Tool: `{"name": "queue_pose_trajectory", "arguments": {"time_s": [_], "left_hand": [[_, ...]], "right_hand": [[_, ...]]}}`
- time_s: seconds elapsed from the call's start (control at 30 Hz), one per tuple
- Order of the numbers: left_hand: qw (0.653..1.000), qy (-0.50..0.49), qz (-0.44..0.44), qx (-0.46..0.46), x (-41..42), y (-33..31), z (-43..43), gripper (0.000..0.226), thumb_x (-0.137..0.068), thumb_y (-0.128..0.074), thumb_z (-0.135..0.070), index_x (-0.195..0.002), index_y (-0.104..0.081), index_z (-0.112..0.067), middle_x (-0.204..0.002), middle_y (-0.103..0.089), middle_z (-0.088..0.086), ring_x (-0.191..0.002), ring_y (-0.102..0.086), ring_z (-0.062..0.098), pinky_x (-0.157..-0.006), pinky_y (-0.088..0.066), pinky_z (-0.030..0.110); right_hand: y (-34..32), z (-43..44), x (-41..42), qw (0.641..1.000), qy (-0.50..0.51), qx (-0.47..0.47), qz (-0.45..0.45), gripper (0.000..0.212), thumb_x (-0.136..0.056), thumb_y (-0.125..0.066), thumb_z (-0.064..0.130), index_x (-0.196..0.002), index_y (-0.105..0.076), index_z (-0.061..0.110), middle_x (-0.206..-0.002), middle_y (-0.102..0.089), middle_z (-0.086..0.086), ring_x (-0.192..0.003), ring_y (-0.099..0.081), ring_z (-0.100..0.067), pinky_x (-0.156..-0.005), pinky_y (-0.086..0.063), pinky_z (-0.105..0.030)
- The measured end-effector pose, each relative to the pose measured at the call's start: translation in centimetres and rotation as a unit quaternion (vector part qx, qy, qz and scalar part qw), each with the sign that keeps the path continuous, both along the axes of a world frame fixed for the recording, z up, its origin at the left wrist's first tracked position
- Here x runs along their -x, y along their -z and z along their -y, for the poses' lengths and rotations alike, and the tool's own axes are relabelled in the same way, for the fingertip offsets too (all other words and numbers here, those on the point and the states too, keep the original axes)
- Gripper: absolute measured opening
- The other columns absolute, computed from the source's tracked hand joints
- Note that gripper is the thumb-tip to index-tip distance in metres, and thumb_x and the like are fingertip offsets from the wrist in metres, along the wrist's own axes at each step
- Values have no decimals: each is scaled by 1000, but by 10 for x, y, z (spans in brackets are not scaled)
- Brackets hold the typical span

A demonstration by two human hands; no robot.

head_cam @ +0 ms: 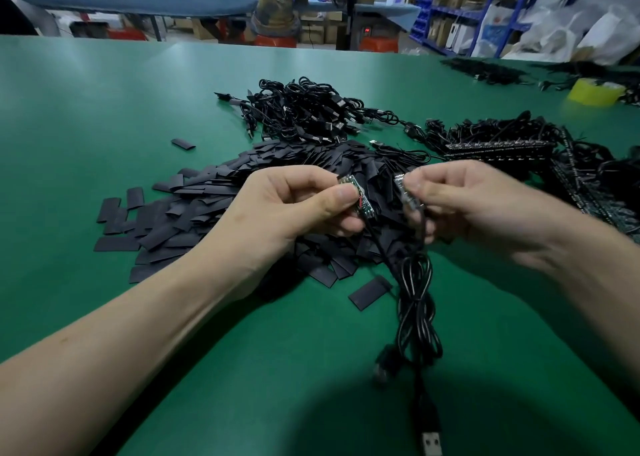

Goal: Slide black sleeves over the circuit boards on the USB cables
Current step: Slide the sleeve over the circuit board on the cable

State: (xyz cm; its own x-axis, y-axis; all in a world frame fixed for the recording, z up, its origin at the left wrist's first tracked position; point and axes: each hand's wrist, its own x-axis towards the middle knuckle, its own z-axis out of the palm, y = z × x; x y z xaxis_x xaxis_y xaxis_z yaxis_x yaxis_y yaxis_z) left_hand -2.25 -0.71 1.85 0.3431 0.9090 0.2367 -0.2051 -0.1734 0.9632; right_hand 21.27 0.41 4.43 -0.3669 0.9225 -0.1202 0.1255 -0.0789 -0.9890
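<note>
My left hand (294, 202) pinches a small green circuit board (360, 197) between thumb and fingers. A second board (407, 192) is pinched by my right hand (460, 199), a little to the right of the first. Both boards are bare, with no sleeve on them. Their black USB cables (415, 303) hang down together in loops above the green table, and a USB plug (431, 443) shows at the bottom edge. A heap of flat black sleeves (194, 206) lies on the table behind and under my hands.
A tangle of black USB cables (304, 109) lies beyond the sleeves. Strips of joined circuit boards (502, 147) sit at the right. A yellow tape roll (595, 90) stands far right. The green table (104, 109) stretches left. A seated person (277, 5) works at a far bench.
</note>
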Motion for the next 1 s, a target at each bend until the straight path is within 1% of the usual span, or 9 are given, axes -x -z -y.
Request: {"name": "queue_pose_trajectory", "arguments": {"time_s": [0.13,0.4,0.5,0.6,0.7,0.77,0.8,0.9,1.0], "left_hand": [[1000,-5,28,5,4,-3,0,7,-79,-75,-25,-75,-79,-19,-72,-74,2,-69,-73,11,-69,-58,19],[997,-28,63,23,8,-5,-4,14,-76,-76,-35,-77,-78,-22,-68,-70,-4,-61,-67,5,-64,-56,19],[999,-19,48,3,9,-3,-5,11,-79,-76,-32,-78,-78,-22,-71,-71,-4,-64,-68,6,-66,-56,18],[999,-29,2,-37,6,0,-2,5,-82,-75,-26,-78,-78,-23,-75,-74,-2,-67,-70,7,-65,-54,15],[992,-68,-56,-91,3,2,-2,2,-79,-78,-28,-78,-78,-27,-73,-73,-6,-66,-65,2,-62,-50,12],[987,-93,-75,-112,2,2,-2,3,-79,-78,-28,-79,-77,-25,-70,-72,-7,-61,-62,0,-60,-48,12],[986,-99,-76,-115,2,2,-3,5,-79,-78,-27,-80,-76,-23,-70,-72,-6,-59,-62,1,-59,-48,12],[988,-106,-48,-97,0,3,-2,5,-76,-78,-24,-79,-76,-21,-72,-75,-1,-59,-67,6,-59,-51,13],[988,-113,-43,-92,-2,4,-1,7,-75,-78,-24,-81,-76,-21,-73,-77,1,-59,-68,7,-61,-53,15]], "right_hand": [[-11,-12,-30,999,12,18,27,19,-82,-71,34,-67,-71,21,-66,-61,0,-55,-54,-10,-53,-53,-21],[-2,-24,-50,986,22,40,-158,25,-98,-49,30,-76,-58,19,-63,-44,8,-50,-45,-5,-49,-46,-17],[-6,-26,-61,999,6,-9,-45,28,-96,-55,31,-70,-57,20,-61,-40,4,-48,-40,-10,-48,-38,-22],[-6,-23,-58,980,26,-84,179,31,-86,-68,43,-67,-62,19,-60,-52,-5,-53,-47,-19,-58,-35,-33],[1,-23,-42,873,126,-238,406,34,-84,-67,59,-83,-72,26,-84,-70,3,-76,-63,-16,-71,-48,-36],[4,-18,-22,804,168,-338,460,35,-87,-61,59,-92,-72,26,-94,-66,5,-89,-61,-17,-81,-50,-38],[5,-14,-11,796,163,-374,447,37,-89,-57,59,-93,-71,26,-95,-64,6,-91,-60,-16,-81,-48,-37],[13,2,18,865,103,-380,312,37,-90,-52,63,-91,-73,32,-91,-68,12,-88,-62,-9,-77,-47,-33],[25,14,39,945,1,-271,183,29,-94,-59,54,-95,-76,31,-92,-75,-3,-87,-68,-34,-82,-55,-57]]}}
